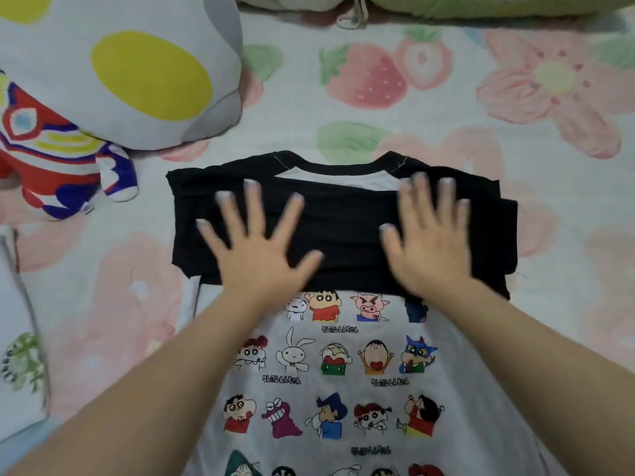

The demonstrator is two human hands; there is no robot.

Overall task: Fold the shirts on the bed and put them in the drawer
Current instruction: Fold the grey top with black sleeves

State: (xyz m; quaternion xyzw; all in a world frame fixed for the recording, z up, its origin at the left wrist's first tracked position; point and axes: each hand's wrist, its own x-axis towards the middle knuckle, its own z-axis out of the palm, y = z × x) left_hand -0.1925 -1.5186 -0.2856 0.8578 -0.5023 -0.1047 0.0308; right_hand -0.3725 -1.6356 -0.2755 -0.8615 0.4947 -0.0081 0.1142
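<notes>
A white shirt [343, 372] printed with rows of cartoon characters lies flat on the bed, running from the middle of the view to its bottom edge. Its black sleeves [343, 228] are folded across the upper part, forming a black band below the black collar. My left hand [257, 245] lies flat on the left half of that band with fingers spread. On the right half rests my right hand [429, 242], palm down and fingers apart, slightly blurred. Neither hand holds anything. No drawer is in view.
The bed sheet [515, 132] has pink flowers and strawberries. A big grey plush with yellow spots [137, 70] and a red, white and blue plush [55, 159] lie at the upper left. Another folded white cloth [20, 355] lies at the left edge. Pillows [481, 5] line the top.
</notes>
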